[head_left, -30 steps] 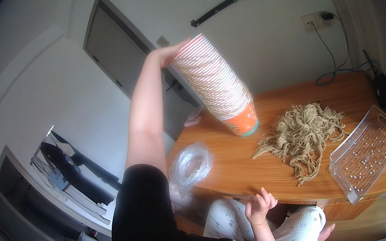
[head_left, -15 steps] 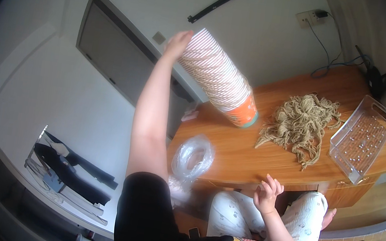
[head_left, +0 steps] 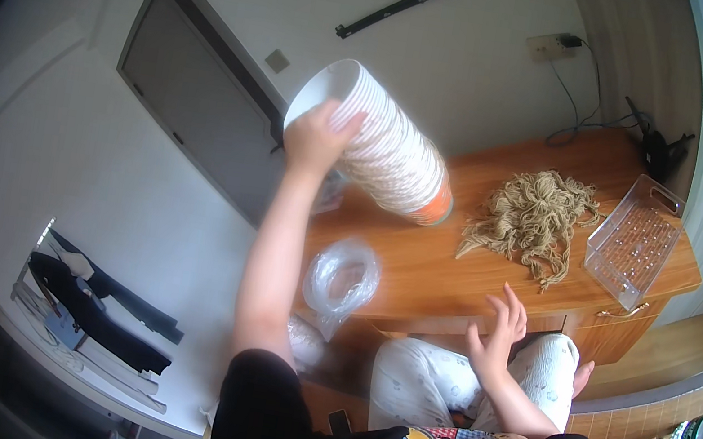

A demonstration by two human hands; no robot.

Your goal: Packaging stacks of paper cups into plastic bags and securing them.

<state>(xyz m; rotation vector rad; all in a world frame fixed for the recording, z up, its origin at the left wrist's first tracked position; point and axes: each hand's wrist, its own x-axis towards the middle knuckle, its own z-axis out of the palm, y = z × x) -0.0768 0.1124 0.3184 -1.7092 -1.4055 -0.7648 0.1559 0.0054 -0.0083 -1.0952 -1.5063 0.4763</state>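
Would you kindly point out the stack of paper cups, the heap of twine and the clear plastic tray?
stack of paper cups (head_left: 392, 158), head view, ribbed side.
heap of twine (head_left: 534, 215), head view, middle.
clear plastic tray (head_left: 634, 245), head view, floor.

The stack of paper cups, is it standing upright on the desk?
No, the left hand holds the stack of paper cups tilted above the desk.

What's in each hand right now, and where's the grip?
The left hand grips the tilted stack of paper cups at its open top rim. The right hand is open, holding nothing.
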